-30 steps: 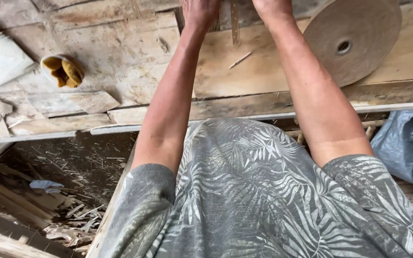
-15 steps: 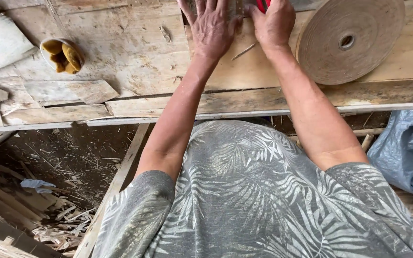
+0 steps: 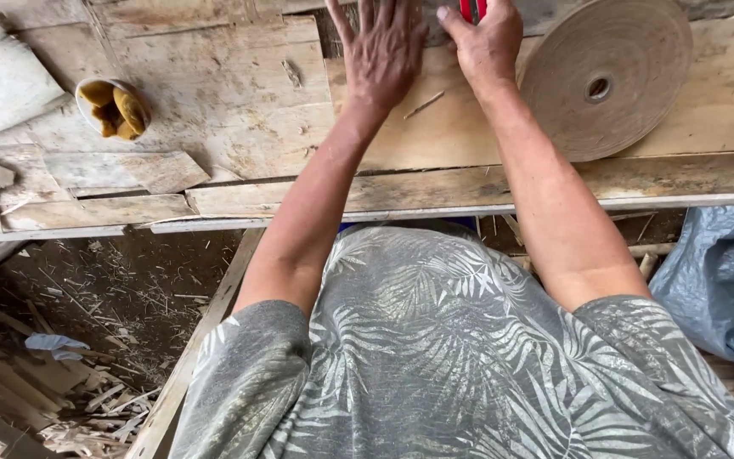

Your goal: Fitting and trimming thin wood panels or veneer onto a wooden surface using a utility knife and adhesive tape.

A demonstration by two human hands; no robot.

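The bench (image 3: 239, 102) is rough, pale planks, scuffed and stained, with loose offcuts lying on its left part and a metal strip along its near edge. The left hand (image 3: 384, 51) lies flat on a board (image 3: 435, 127), palm down, fingers spread and holding nothing. The right hand (image 3: 486, 42) sits just beside it, curled around a red tool (image 3: 471, 8) at the top edge of the view; only a bit of red shows between the fingers, so what kind of tool it is cannot be told. A thin splinter (image 3: 425, 104) lies on the board between the two wrists. Right of the right hand, a big roll (image 3: 606, 78) of tan tape or veneer strip lies flat on the bench, close to the forearm. Far left on the bench stands a small cup (image 3: 112, 108) with something yellow in it.

Below the bench, on the left, the ground (image 3: 87, 340) is dark dirt littered with wood shavings, slats and a scrap of pale blue. A grey-blue tarp (image 3: 724, 280) bunches at the right. The person wears a grey leaf-print shirt (image 3: 435, 365).
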